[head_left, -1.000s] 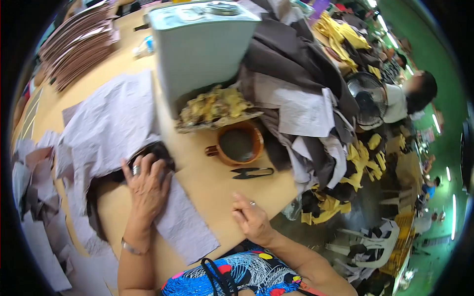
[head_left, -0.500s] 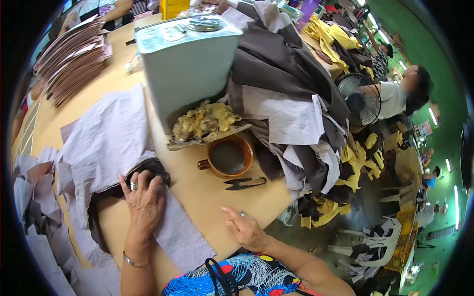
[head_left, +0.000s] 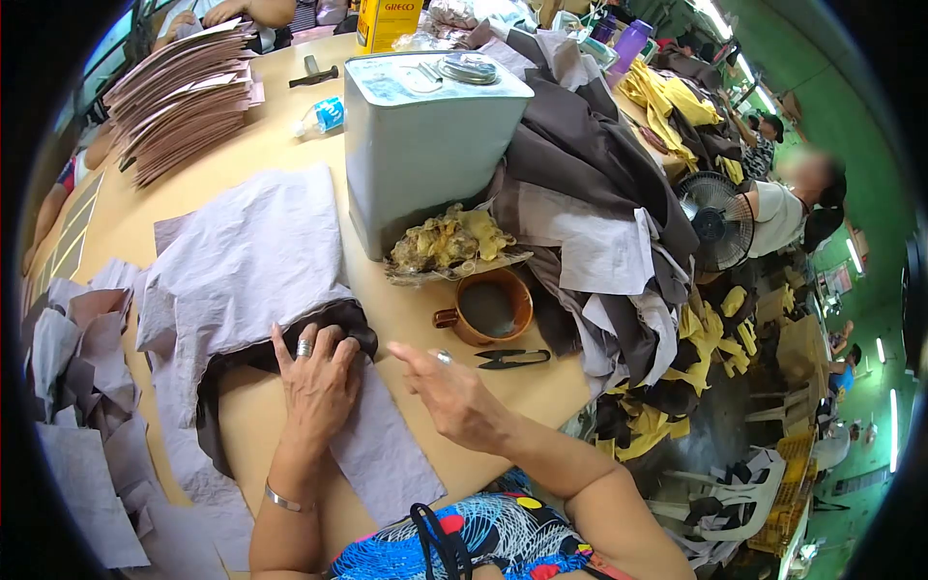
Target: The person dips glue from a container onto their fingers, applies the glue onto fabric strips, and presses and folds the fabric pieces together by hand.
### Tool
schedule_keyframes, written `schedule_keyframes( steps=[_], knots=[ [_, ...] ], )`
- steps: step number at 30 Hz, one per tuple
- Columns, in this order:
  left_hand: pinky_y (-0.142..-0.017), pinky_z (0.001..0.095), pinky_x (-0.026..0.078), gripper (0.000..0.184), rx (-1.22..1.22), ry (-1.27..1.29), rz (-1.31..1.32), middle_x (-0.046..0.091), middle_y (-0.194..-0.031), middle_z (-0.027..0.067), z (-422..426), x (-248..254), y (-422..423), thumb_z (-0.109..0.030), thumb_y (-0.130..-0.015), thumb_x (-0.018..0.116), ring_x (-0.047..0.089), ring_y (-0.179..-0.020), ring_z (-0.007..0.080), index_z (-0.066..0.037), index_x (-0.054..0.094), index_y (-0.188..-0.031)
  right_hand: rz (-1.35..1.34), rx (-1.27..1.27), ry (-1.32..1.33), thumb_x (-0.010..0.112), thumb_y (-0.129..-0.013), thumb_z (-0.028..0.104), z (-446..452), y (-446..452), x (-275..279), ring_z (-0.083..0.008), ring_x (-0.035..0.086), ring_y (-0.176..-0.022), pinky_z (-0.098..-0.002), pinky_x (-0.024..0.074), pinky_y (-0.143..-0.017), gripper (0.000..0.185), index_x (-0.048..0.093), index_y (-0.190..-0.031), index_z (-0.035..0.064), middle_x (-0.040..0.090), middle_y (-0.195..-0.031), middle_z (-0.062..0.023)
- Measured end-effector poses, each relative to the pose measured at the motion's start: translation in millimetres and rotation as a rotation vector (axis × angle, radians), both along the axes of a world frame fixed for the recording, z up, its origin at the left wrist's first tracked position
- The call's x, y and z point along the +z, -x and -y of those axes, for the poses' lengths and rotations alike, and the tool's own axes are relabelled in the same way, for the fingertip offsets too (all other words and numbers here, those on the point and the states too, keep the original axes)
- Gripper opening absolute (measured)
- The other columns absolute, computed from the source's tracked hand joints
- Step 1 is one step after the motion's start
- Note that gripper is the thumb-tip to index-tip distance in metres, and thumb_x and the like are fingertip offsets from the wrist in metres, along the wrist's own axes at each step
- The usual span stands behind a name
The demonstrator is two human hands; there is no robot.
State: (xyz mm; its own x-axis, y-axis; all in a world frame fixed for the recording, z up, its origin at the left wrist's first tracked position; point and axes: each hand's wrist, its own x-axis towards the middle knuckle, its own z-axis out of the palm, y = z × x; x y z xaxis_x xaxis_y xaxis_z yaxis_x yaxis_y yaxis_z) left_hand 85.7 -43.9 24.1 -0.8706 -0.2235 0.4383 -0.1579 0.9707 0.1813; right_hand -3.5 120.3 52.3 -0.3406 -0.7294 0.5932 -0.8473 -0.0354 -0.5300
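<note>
Pressing a dark-edged lavender fabric piece (head_left: 246,256) to the table (head_left: 391,319), the left hand (head_left: 317,382) lies with fingers slightly spread; the right hand (head_left: 449,391), half-curled and empty, hovers near thread snips (head_left: 513,359). A brown mug (head_left: 493,307) and grey tin (head_left: 430,145) stand beyond.

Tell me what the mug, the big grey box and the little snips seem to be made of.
Mug: brown, probably glazed ceramic, from its glossy rim, though plastic is possible.
Grey box: likely painted sheet metal, judging by its smooth, flat sides and crisp edges.
Snips: probably dark-finished metal, given the slim, pointed blades.
</note>
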Motion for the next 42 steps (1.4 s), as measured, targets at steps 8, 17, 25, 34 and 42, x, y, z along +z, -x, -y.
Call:
schedule_keyframes(
  steps=[8,17,25,34,42],
  knots=[
    [-0.086,0.0327,0.04,0.04,-0.388,-1.301,-0.342,0.05,-0.111,0.0131,-11.8,28.5,-6.3,-0.034,-0.093,0.044,0.05,-0.098,0.0208,0.002,0.062,-0.101,0.145,-0.032,0.169,0.064,-0.08,0.013,45.2,-1.8,-6.1,-0.0321,0.056,-0.092,-0.0382,0.0459,-0.076,0.056,0.038,-0.129,0.0001,0.055,-0.108,-0.0193],
    [-0.088,0.0304,0.041,0.027,-0.531,-1.619,-0.301,0.053,-0.108,0.0123,-34.5,27.6,-12.3,-0.018,-0.09,0.054,0.052,-0.099,0.0196,0.003,0.061,-0.106,0.543,0.063,0.255,0.064,-0.082,0.027,39.2,-9.1,-19.0,-0.0214,0.046,-0.085,-0.031,0.0403,-0.084,0.075,0.022,-0.139,0.0016,0.048,-0.112,-0.0131],
    [-0.066,0.0241,0.043,0.036,-0.431,-1.516,-0.425,0.055,-0.076,0.0083,-46.8,30.5,-12.4,-0.031,-0.095,0.046,0.053,-0.067,0.0137,-0.001,0.058,-0.08,1.111,0.514,0.267,0.05,-0.091,0.037,39.9,-31.5,-18.4,-0.0182,0.041,-0.114,-0.032,0.0298,-0.101,0.076,0.006,-0.143,0.0035,0.04,-0.121,-0.0132],
    [-0.074,0.0243,0.039,0.026,-0.465,-1.605,-0.498,0.048,-0.079,0.0051,-56.3,27.5,-4.5,-0.033,-0.093,0.047,0.049,-0.074,0.0131,-0.007,0.045,-0.091,1.072,0.41,0.254,0.054,-0.085,0.05,39.3,-27.1,-19.8,-0.021,0.035,-0.121,-0.0332,0.0234,-0.104,0.089,0.006,-0.143,0.0023,0.037,-0.127,-0.014],
    [-0.087,0.0316,0.038,0.01,-0.525,-1.414,-0.428,0.054,-0.087,0.0079,-45.1,21.2,-8.7,-0.017,-0.095,0.043,0.051,-0.087,0.0156,-0.007,0.042,-0.098,1.098,0.411,0.253,0.048,-0.091,0.043,39.0,-24.7,-19.6,-0.0188,0.041,-0.115,-0.0333,0.0257,-0.103,0.077,0.006,-0.144,0.0062,0.044,-0.119,-0.012]
  ],
)
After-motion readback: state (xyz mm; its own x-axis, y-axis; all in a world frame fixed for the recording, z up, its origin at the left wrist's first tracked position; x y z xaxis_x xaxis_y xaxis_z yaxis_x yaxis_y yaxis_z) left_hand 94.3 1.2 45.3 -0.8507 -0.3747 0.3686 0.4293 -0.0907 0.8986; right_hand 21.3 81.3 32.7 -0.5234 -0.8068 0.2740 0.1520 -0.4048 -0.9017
